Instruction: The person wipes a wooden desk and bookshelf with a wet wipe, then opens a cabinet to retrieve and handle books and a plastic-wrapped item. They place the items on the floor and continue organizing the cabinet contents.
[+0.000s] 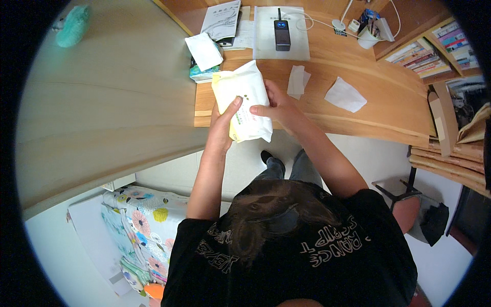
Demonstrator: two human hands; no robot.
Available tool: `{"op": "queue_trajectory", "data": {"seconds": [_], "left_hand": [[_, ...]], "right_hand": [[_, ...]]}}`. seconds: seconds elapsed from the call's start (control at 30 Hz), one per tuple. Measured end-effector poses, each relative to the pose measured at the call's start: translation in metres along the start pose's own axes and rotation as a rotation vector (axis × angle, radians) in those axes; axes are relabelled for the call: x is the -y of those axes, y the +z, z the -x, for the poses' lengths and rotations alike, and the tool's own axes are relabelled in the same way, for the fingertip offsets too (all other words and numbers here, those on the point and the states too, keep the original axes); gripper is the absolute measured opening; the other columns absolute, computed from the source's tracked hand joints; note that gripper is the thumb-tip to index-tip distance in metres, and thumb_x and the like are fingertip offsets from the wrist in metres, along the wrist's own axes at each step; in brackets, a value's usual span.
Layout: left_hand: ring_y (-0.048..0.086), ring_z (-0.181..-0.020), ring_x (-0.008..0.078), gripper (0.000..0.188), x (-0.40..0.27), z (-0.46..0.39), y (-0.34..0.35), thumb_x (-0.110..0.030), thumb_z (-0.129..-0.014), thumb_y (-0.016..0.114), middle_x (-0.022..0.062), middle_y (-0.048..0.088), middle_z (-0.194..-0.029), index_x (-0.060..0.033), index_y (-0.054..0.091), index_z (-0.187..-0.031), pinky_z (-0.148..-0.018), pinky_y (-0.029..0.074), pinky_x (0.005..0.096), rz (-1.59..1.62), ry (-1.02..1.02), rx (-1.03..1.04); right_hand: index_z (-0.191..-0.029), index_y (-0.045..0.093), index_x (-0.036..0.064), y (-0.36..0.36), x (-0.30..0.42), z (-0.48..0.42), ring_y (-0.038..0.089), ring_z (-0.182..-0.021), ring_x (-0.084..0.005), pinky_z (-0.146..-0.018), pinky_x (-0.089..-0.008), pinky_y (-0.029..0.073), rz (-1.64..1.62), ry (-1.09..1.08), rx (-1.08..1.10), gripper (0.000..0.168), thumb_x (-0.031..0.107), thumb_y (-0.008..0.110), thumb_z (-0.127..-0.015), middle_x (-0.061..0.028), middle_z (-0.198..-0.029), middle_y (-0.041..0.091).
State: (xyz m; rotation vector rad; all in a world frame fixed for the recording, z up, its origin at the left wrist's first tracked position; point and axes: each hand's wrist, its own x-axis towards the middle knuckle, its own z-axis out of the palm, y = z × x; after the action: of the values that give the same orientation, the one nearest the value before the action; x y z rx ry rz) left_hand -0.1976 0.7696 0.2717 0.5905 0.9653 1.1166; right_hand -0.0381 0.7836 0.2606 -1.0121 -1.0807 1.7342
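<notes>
Both my hands grip a soft white and yellow packet (251,86), which looks like tissues or wipes and bears writing. My left hand (223,121) has its thumb across the packet's face and its fingers hidden behind the left edge. My right hand (278,103) holds the right edge, thumb on the front and fingers partly behind. The packet is tilted over the near edge of the wooden desk (333,121). On the desktop to its right lie a folded white tissue (296,81) and a flat white sheet (346,94) of tissue or cloth.
A tissue box (203,73) stands at the desk's left end, near books (221,19). A dark handheld device (282,36) rests on a document (261,38). A white cup (367,39) and bookshelf (420,57) are right. Behind me are a chair (406,215) and bed (145,218).
</notes>
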Motion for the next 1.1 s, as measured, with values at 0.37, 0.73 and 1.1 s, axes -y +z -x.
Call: {"op": "queue_trajectory", "data": {"seconds": [0.37, 0.73, 1.1], "left_hand": [[0.06, -0.086, 0.0159, 0.038, 0.027, 0.003, 0.006, -0.013, -0.081, 0.062, 0.0098, 0.059, -0.1, -0.0024, 0.045, -0.114, -0.072, 0.051, 0.0287, 0.02, 0.087, -0.125], [0.061, -0.088, 0.0223, 0.044, 0.048, -0.057, -0.114, -0.026, -0.079, 0.065, 0.0102, 0.06, -0.1, -0.0022, 0.051, -0.112, -0.076, 0.05, 0.0347, 0.138, -0.313, -0.189], [0.051, -0.1, 0.0388, 0.056, 0.054, -0.13, -0.239, -0.021, -0.074, 0.065, 0.0281, 0.052, -0.108, 0.0042, 0.043, -0.118, -0.084, 0.043, 0.0405, -1.31, 0.322, -0.48]], "right_hand": [[-0.12, 0.039, 0.0, 0.023, -0.016, 0.006, 0.058, -0.089, -0.0169, -0.075, -0.0279, 0.048, -0.275, 0.097, -0.235, 0.051, 0.019, 0.063, -0.079, -0.0119, -0.103, 0.055], [-0.13, 0.03, 0.004, -0.011, -0.106, 0.003, 0.053, -0.099, -0.0206, -0.083, -0.0336, 0.044, -0.039, 0.386, -0.289, 0.064, 0.038, 0.056, -0.083, -0.0104, -0.117, 0.047], [-0.098, 0.055, 0.006, -0.123, -0.202, 0.027, 0.054, -0.072, -0.0117, -0.063, -0.0252, 0.045, 0.496, 0.185, -0.183, 0.019, 0.02, 0.055, -0.085, -0.0018, -0.074, 0.055]]}}
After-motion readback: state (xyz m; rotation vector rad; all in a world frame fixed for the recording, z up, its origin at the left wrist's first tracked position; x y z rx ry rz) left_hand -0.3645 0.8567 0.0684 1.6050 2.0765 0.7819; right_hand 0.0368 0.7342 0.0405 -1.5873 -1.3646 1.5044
